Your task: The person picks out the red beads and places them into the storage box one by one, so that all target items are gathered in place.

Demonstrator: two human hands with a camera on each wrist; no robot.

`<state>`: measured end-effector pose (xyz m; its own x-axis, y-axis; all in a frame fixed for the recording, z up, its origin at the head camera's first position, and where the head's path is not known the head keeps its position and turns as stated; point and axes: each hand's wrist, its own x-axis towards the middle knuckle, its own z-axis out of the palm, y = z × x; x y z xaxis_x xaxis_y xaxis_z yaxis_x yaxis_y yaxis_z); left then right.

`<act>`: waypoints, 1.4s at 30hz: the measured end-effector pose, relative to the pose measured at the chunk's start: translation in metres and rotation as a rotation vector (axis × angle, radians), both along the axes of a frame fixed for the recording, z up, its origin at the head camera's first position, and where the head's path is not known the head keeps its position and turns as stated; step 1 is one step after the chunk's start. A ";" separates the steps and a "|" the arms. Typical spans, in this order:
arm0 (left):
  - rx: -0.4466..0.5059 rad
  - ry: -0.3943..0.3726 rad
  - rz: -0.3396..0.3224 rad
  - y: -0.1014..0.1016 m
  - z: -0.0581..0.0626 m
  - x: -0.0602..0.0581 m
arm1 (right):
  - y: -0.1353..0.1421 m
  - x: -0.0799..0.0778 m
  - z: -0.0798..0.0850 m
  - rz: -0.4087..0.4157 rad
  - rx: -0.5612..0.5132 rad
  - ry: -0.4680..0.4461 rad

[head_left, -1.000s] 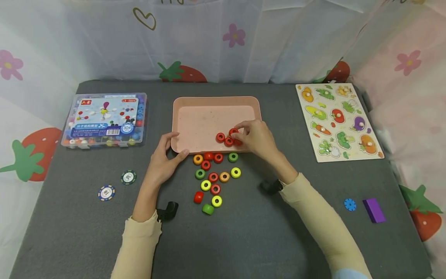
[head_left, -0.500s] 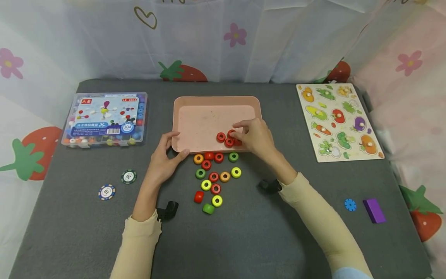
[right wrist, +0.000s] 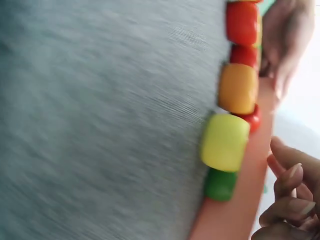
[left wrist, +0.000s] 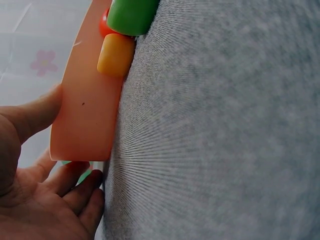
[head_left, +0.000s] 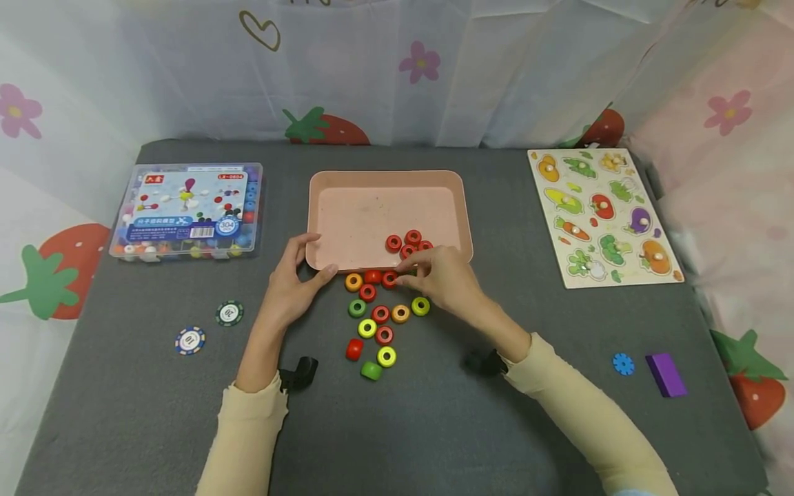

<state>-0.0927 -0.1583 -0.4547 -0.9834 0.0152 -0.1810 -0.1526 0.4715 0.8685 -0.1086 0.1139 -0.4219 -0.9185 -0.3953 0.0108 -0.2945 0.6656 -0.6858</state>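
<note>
My left hand holds the near left corner of a pink tray, thumb at the front rim and fingers along the left side. My right hand is over the tray's front edge, thumb and index finger apart, tips right at a red bead just outside it. Its fingers look loosely bent in the right wrist view, with nothing between them. Several red beads lie inside the tray. On the table in front are more beads, including an orange bead, a yellow bead and a green bead.
At the back left is a clear plastic case of coloured pieces. Two chips, a green one and a blue one, lie nearer. On the right are a vegetable puzzle board, a blue disc and a purple block.
My right hand has let go of a red bead among those in the tray and moved toward me and left, to the beads by the front edge. My left hand stays put.
</note>
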 end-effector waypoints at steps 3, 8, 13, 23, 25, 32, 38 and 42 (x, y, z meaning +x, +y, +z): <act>0.000 0.001 -0.001 0.000 0.000 0.000 | -0.001 0.003 -0.008 0.036 0.045 -0.009; -0.003 -0.001 -0.003 0.000 0.000 0.000 | -0.005 0.007 -0.015 0.063 0.097 -0.004; 0.001 0.002 -0.002 -0.001 0.000 0.000 | -0.006 0.011 -0.013 0.079 0.136 -0.011; 0.003 -0.004 0.002 0.000 -0.001 -0.001 | 0.000 0.005 0.001 0.126 -0.035 -0.025; 0.002 -0.003 0.003 -0.001 -0.001 -0.001 | 0.002 0.000 0.004 0.121 -0.087 -0.025; 0.002 -0.001 0.002 -0.001 -0.001 -0.001 | 0.001 -0.021 0.006 0.033 -0.200 0.008; 0.004 -0.005 0.004 -0.001 -0.001 -0.001 | -0.004 -0.036 0.000 -0.015 -0.141 -0.015; 0.002 -0.010 0.005 -0.001 -0.001 -0.001 | -0.008 -0.041 -0.004 -0.013 -0.074 -0.057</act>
<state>-0.0935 -0.1592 -0.4557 -0.9816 0.0107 -0.1905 -0.1634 0.4690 0.8680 -0.1495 0.1058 -0.4262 -0.9234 -0.3836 -0.0129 -0.2454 0.6158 -0.7487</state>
